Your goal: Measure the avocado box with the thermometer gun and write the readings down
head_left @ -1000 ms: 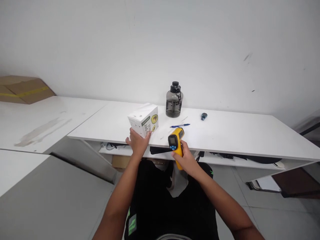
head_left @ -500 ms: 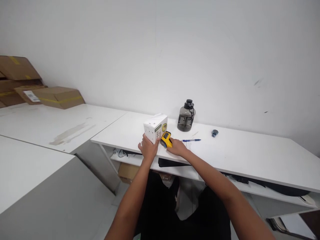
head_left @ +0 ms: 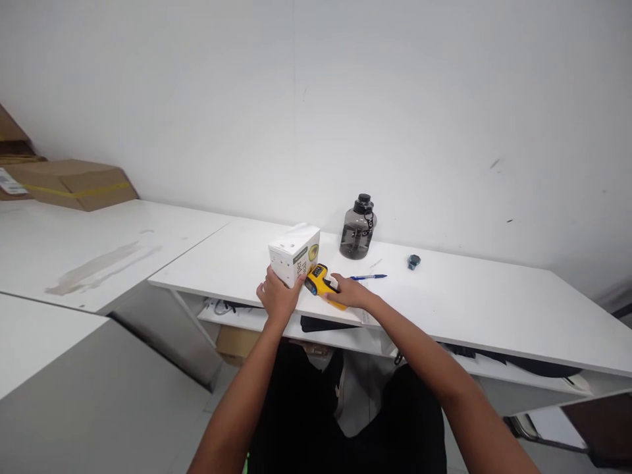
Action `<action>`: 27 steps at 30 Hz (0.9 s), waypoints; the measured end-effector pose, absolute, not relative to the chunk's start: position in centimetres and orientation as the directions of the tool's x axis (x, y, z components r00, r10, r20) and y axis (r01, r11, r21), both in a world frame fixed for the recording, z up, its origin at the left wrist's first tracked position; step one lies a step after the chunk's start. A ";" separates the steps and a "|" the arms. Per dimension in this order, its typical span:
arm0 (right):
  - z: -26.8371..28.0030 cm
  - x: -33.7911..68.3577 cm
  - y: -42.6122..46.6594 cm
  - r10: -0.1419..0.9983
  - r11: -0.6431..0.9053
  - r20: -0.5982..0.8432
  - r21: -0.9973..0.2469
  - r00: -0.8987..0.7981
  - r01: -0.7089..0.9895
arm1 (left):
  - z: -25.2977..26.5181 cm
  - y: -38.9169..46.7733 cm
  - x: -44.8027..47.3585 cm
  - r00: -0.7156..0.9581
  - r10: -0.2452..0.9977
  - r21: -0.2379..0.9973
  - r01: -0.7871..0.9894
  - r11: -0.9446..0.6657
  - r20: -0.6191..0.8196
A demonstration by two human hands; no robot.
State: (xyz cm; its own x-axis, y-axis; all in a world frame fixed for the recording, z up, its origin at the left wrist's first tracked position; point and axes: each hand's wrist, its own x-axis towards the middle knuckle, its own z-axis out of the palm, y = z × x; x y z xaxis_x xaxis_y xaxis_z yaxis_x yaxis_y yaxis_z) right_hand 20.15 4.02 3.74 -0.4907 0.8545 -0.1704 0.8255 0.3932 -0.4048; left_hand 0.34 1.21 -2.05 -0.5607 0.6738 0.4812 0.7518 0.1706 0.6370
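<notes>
My left hand (head_left: 280,295) is closed around the lower front of a white carton (head_left: 291,253) with an avocado picture and printed lettering on its right side. The carton rests upright near the table's front edge. Just right of it lies a yellow-and-black gun-shaped handheld device (head_left: 320,282) with a small display, tipped on its side. My right hand (head_left: 349,291) is at the device's handle, thumb and fingers spread apart, the fingertips touching it. Behind that hand is a blue pen (head_left: 369,277).
A dark, see-through water jug (head_left: 357,230) stands near the wall, with a small dark-blue object (head_left: 413,262) to its right. Cardboard boxes (head_left: 81,184) sit on the left table. Under the white tabletop (head_left: 474,303) runs a shelf (head_left: 276,322) holding dark items.
The yellow device has tipped lower, and more of its handle shows. My right hand's grip has loosened, with the thumb lifting away. My view has shifted right; the left hand stays on the carton.
</notes>
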 end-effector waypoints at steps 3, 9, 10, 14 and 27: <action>3.8 19.6 3.6 0.888 0.349 -0.140 -0.417 -0.438 0.839 | -2.2 1.2 0.3 -0.561 0.669 0.640 0.751 0.162 0.488; 2.3 14.9 3.3 0.937 0.292 -0.031 -0.479 -0.349 0.828 | -2.5 1.2 0.1 -0.546 0.672 0.630 0.762 0.150 0.500; 2.0 14.2 3.1 0.935 0.313 0.002 -0.475 -0.355 0.822 | -2.6 1.2 0.1 -0.543 0.675 0.630 0.763 0.146 0.500; 1.5 13.9 2.6 0.901 0.421 0.085 -0.414 -0.426 0.808 | -2.8 1.1 -0.2 -0.526 0.674 0.632 0.767 0.112 0.518; 1.7 28.9 9.7 0.958 0.284 -0.051 0.047 -0.282 0.958 | -4.1 1.3 -2.5 -0.536 0.664 0.823 0.523 -0.224 0.522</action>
State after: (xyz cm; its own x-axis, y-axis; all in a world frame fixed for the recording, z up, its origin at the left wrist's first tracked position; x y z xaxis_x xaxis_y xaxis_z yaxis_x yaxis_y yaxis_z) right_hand 28.93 9.69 1.73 -0.2819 0.9581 -0.0508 0.9576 0.2842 0.0471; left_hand -2.51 1.33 -4.09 -0.5361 0.6638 0.5216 0.5227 -0.2241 0.8225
